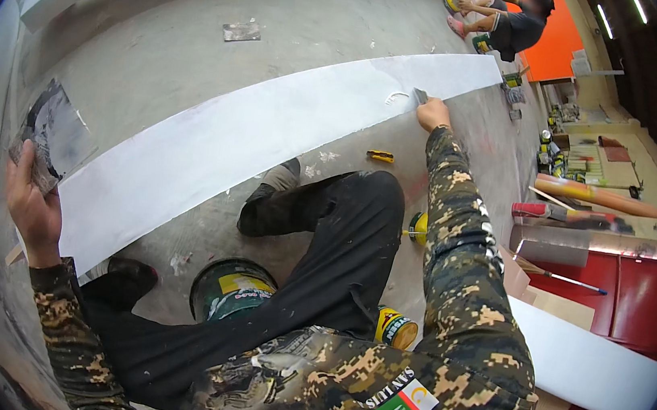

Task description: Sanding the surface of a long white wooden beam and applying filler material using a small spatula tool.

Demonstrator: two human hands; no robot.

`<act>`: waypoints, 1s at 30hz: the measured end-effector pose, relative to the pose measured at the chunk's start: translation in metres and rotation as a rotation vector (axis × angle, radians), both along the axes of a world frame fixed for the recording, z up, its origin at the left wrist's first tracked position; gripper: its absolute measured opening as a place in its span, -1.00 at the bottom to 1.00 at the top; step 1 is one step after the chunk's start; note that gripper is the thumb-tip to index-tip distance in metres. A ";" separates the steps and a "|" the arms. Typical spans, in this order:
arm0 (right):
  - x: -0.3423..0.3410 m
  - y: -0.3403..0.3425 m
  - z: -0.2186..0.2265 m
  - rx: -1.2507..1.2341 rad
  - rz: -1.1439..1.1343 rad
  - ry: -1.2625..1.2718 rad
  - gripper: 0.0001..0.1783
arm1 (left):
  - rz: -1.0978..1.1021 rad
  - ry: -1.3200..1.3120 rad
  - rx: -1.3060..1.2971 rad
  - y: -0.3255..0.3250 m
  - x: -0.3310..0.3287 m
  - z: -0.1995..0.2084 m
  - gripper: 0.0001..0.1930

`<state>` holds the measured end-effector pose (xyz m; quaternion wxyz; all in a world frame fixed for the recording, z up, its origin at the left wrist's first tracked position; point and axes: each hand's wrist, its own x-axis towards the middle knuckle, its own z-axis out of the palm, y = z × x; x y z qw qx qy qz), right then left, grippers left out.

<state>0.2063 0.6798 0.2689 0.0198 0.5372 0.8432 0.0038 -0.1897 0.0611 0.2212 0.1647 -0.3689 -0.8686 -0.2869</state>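
Observation:
A long white board (263, 137) stretches across in front of me, from the lower left to the upper right. My right hand (434, 114) is closed around a putty knife (419, 95), its blade at the board's near edge. Just left of the blade, a curved smear of white putty (396, 98) sits on the surface. At the far left, my left hand (35, 208) grips a flat, stained metal plate (61, 134) above the board's left end. Dark residue covers part of that plate.
A yellow utility knife (380, 156) lies on the floor beyond my knee. Near my legs stand a dark green bucket (205, 292) and a yellow can (395, 328). Another person (519, 24) sits at the upper right. Behind my right arm is another white panel (595, 357).

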 end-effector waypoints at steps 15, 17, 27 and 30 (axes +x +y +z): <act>-0.086 -0.089 0.034 -0.110 0.426 -0.043 -0.57 | -0.068 -1.186 1.151 0.013 0.008 0.026 -0.60; -0.082 -0.041 0.016 0.135 0.279 -0.063 -0.58 | -0.056 -1.189 1.138 0.010 0.008 0.028 -0.59; -0.115 -0.107 -0.022 -0.017 0.478 0.105 -0.63 | -0.081 -1.157 1.136 0.000 0.009 0.024 -0.57; -0.104 -0.080 0.000 -0.089 0.590 0.086 -0.59 | -0.063 -0.291 0.142 -0.030 -0.010 -0.003 -0.57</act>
